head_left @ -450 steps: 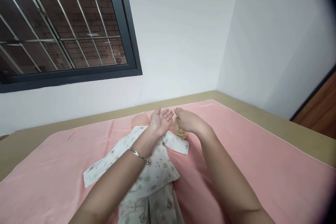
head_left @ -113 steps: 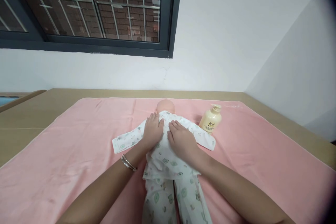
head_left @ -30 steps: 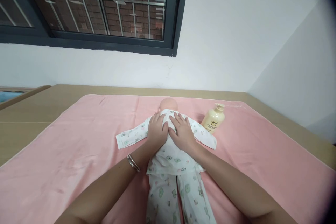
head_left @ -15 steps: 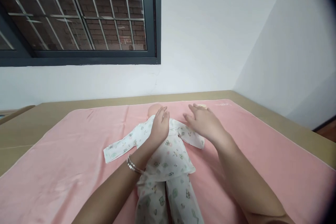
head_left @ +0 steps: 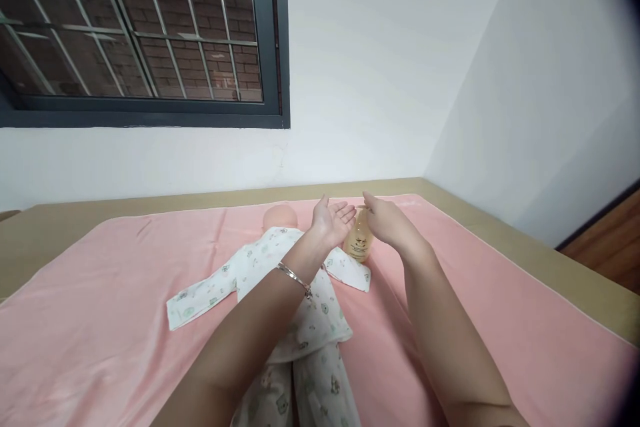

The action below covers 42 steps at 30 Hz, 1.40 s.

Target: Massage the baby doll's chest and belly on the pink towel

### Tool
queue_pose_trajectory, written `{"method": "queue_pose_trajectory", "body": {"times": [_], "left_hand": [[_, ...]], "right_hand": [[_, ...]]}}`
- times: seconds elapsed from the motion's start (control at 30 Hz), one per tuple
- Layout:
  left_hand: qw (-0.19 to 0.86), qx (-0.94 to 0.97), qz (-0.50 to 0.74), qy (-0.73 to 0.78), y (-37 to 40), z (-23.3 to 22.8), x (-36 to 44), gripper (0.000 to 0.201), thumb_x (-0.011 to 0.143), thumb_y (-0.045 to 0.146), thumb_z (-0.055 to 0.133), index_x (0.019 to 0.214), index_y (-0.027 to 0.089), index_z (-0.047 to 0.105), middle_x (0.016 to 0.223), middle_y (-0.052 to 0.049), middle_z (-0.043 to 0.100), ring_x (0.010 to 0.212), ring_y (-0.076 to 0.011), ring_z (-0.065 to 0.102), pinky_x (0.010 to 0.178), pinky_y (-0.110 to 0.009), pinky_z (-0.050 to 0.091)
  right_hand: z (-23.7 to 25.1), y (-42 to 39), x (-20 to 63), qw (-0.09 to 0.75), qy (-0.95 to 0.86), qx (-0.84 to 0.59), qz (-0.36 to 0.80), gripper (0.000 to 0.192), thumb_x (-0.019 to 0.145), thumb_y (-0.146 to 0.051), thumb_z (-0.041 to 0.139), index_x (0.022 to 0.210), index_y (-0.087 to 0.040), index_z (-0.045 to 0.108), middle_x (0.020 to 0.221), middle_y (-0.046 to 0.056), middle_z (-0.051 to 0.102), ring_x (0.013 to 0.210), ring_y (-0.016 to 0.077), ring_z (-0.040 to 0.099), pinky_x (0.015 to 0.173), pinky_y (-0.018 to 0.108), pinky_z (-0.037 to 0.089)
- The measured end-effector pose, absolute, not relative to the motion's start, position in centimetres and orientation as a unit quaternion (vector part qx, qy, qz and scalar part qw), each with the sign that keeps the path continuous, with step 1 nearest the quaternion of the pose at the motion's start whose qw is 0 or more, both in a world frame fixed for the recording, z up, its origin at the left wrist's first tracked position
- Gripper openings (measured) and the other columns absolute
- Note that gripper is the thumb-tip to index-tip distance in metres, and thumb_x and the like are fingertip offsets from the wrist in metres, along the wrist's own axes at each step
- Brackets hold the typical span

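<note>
With fingers (head_left: 346, 211) extended and slightly parted, has the left hand (head_left: 331, 221) palm up and holding nothing, perhaps to form a shallow dish beside the top of the yellow bottle (head_left: 359, 243). Reaches over that top with the right hand (head_left: 389, 219), wrist bent downward, likely suited to pushing from above rather than lifting. Cannot tell, with the bottle's top mostly hidden, how far closed on that side, or whether gripping or merely pressing.

As for the bottle, stands roughly upright on the pink cloth (head_left: 135, 300), just beyond one sleeve (head_left: 356, 273) of the doll (head_left: 265, 250), probably placed there for easy reach. As for the doll, lies stretched out in printed clothes, head at the far end, sleeves spread wide, apparently to leave the torso open to both hands. Beneath, covers much of the tan tabletop (head_left: 165, 199) with cloth, presumably for softness.
</note>
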<state>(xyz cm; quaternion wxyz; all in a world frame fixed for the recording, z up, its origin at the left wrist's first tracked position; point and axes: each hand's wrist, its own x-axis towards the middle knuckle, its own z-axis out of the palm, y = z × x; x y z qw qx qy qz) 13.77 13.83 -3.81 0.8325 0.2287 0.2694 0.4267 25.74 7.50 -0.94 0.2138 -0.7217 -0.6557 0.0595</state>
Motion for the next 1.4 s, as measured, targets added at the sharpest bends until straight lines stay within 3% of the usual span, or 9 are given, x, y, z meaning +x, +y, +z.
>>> {"method": "queue_pose_trajectory", "body": {"times": [0.13,0.23,0.5,0.7,0.93,1.4], "left_hand": [[0.841,0.220,0.420,0.261,13.4,-3.9,13.5,0.067,0.093,0.048,0.028,0.141,0.002,0.033,0.146,-0.023,0.039,0.134,-0.0246,0.042,0.093,-0.028,0.050],[0.846,0.224,0.406,0.261,12.4,-3.9,12.6,0.068,0.092,0.050,0.030,0.140,0.002,0.035,0.146,-0.023,0.038,0.132,-0.0244,0.045,0.093,-0.027,0.050],[0.841,0.221,0.415,0.266,8.2,-3.8,6.2,0.067,0.086,0.052,0.043,0.133,0.004,0.046,0.141,-0.024,0.046,0.130,-0.0250,0.048,0.099,-0.031,0.047],[0.832,0.213,0.433,0.274,7.3,-4.3,2.1,0.057,0.086,0.047,0.042,0.127,0.007,0.051,0.140,-0.022,0.049,0.129,-0.0246,0.049,0.103,-0.033,0.043],[0.828,0.187,0.455,0.269,7.2,-4.1,-0.4,0.054,0.086,0.044,0.043,0.124,0.007,0.053,0.135,-0.022,0.052,0.125,-0.0260,0.052,0.102,-0.034,0.045],[0.819,0.183,0.449,0.306,5.8,-3.0,-1.8,0.053,0.086,0.037,0.044,0.129,0.006,0.050,0.132,-0.019,0.057,0.121,-0.0256,0.057,0.100,-0.035,0.047]], "right_hand": [[-1.3,8.0,25.5,0.162,-0.642,-0.749,0.012,0.035,0.086,-0.013,0.039,0.115,-0.014,0.059,0.104,0.016,0.069,0.091,0.0232,0.065,0.065,0.026,0.042],[-1.5,8.2,24.6,0.125,-0.622,-0.772,-0.031,0.030,0.083,-0.014,0.041,0.103,-0.016,0.064,0.094,0.013,0.070,0.083,0.0235,0.065,0.059,0.026,0.040],[-1.7,8.0,22.6,0.085,-0.606,-0.785,-0.094,0.038,0.094,-0.024,0.031,0.094,-0.016,0.068,0.090,0.015,0.070,0.084,0.0247,0.067,0.066,0.031,0.045],[-2.2,8.6,21.1,0.085,-0.576,-0.798,-0.154,0.037,0.096,-0.032,0.036,0.095,-0.011,0.066,0.080,0.017,0.068,0.078,0.0271,0.068,0.062,0.033,0.046],[-2.1,9.9,20.8,0.073,-0.521,-0.838,-0.146,0.021,0.082,-0.007,0.048,0.083,-0.013,0.068,0.075,0.015,0.067,0.074,0.0270,0.068,0.057,0.029,0.043],[-2.9,9.5,20.8,0.113,-0.502,-0.844,-0.152,0.030,0.085,-0.013,0.041,0.084,-0.014,0.071,0.076,0.016,0.066,0.072,0.0272,0.065,0.059,0.034,0.042]]}}
